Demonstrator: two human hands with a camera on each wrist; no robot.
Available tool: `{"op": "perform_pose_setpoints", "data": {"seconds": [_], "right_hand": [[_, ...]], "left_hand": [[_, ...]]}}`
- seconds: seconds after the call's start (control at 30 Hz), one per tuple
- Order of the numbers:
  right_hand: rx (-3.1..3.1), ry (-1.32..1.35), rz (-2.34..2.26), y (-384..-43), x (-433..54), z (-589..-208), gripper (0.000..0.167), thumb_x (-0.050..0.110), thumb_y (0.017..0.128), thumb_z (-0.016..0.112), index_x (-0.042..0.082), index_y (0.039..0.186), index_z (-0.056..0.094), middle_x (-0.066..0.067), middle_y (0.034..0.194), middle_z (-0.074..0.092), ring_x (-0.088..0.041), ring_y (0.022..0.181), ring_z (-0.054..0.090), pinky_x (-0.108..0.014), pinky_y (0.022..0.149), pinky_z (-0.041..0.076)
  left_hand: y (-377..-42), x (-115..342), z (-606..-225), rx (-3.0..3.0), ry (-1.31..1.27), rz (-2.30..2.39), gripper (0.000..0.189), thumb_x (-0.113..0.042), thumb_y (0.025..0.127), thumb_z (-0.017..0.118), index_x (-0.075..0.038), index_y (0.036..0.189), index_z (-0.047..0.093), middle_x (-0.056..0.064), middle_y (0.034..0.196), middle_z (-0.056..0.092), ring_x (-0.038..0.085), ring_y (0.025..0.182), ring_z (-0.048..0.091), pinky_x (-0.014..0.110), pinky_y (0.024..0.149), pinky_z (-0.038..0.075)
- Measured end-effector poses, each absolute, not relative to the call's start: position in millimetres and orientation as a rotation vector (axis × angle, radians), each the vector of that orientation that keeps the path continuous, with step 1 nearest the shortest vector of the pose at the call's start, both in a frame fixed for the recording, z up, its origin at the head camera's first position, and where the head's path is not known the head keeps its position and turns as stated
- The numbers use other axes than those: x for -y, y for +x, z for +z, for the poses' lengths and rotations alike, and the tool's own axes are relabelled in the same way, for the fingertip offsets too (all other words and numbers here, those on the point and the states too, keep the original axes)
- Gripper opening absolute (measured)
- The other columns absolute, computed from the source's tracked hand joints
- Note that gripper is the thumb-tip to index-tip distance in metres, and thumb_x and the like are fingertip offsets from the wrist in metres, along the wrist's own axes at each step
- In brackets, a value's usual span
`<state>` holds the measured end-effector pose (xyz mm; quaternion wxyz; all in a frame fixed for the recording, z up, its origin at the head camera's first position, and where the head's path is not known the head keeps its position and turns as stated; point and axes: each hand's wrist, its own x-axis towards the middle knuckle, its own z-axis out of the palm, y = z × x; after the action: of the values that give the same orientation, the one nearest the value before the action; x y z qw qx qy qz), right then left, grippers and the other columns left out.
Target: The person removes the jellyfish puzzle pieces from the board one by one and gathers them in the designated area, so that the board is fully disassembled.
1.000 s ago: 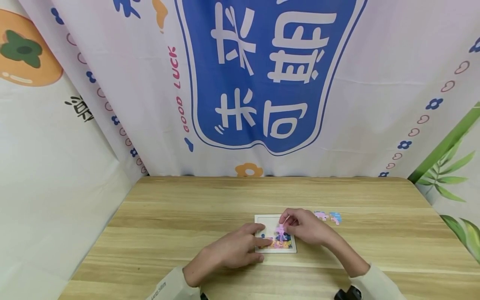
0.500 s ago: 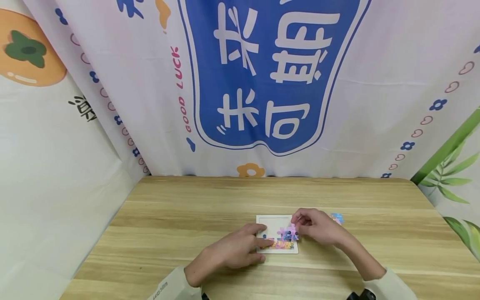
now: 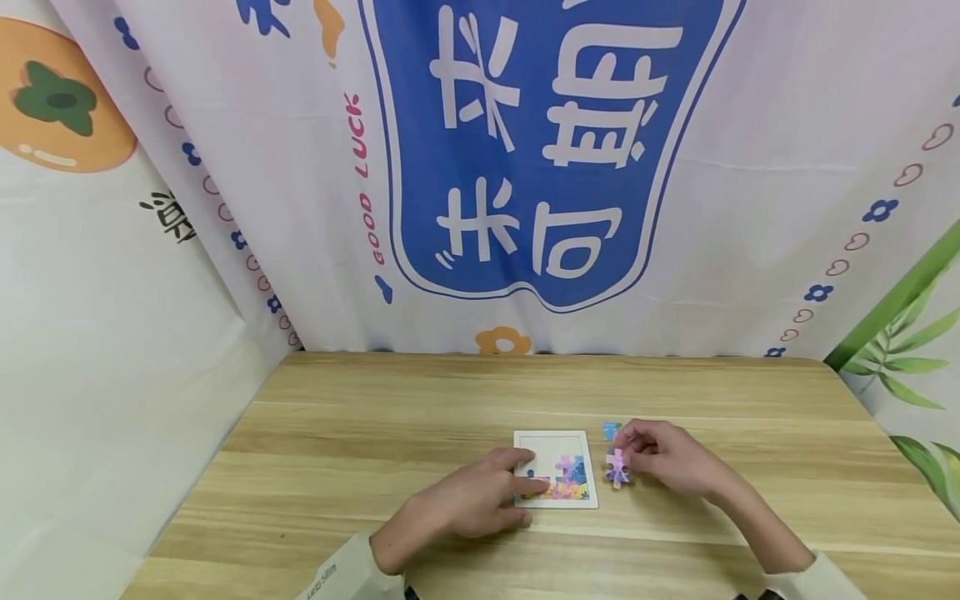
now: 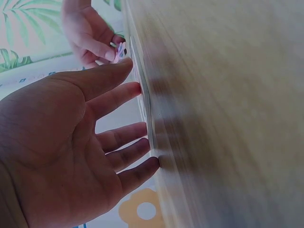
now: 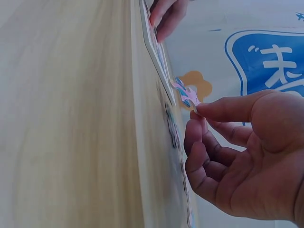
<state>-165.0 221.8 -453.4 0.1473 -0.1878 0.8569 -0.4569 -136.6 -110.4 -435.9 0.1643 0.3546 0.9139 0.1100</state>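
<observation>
Fingers (image 4: 124, 135) of the left hand (image 3: 474, 497) are stretched out pretty much straight, a couple of tips resting over the left edge of the white puzzle tray (image 3: 551, 443). Looks to me like that's just to stop the thin thing sliding on the worktop (image 3: 360, 475). Right hand (image 3: 667, 458) has a pink puzzle piece (image 3: 618, 468) pinched by its edge, held up just outside the tray's right edge. My guess on that grip: it leaves the knobs and picture in sight. Fitted pieces (image 3: 570, 490) run along the tray's near edge and partway up its right side, probably because the corner gives them something to butt against. At least one loose blue piece (image 3: 611, 430) sits just beside the tray's far right corner, handy for the pinching hand.
</observation>
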Motion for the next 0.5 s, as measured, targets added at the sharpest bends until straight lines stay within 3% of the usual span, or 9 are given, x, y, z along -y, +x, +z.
{"op": "perform_pose_setpoints", "data": {"seconds": [0.5], "right_hand": [[-2.539, -0.457, -1.277, -160, -256, -455, 0.02, 0.006, 0.1, 0.068, -0.001, 0.119, 0.071, -0.007, 0.106, 0.071, -0.009, 0.092, 0.061, -0.021, 0.076, 0.054]], "left_hand": [[-137, 111, -438, -2.609, 1.01, 0.326, 0.048, -0.039, 0.105, 0.071, -0.034, 0.152, 0.062, 0.006, 0.169, 0.044, 0.024, 0.158, 0.042, 0.041, 0.127, 0.043]]}}
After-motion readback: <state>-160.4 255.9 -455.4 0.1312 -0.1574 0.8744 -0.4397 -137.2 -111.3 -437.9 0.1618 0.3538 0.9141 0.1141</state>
